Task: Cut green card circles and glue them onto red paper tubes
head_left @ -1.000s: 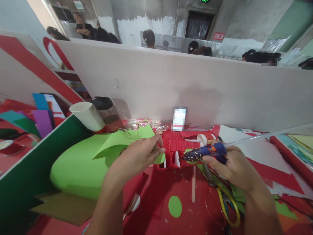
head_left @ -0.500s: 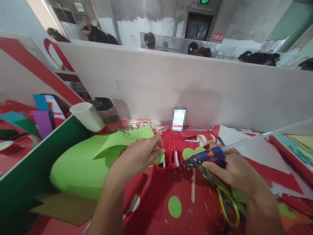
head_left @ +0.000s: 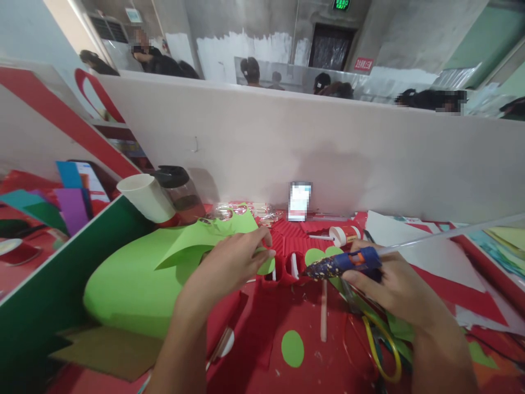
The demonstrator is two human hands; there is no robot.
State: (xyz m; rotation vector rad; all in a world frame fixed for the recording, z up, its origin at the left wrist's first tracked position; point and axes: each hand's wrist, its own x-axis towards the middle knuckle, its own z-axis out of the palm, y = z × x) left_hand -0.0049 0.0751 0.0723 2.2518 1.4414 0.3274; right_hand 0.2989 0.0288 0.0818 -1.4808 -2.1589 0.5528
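My right hand grips a blue glue gun flecked with yellow, its nozzle pointing left at a small red paper piece with white slots. My left hand pinches a small green paper circle beside that red piece. A folded red corrugated sheet lies just behind it. Two more green circles rest behind the gun's tip, and another green circle lies on the red table surface in front.
A large green paper sheet curls at the left, with a white paper cup and a dark-lidded jar behind. A glue bottle, a white glue stick and yellow-handled scissors lie around. A white partition closes off the back; people sit beyond.
My right hand lowered the glue gun slightly, its tip staying near the red piece, uncovering the two green circles behind it. My left hand has stayed put.
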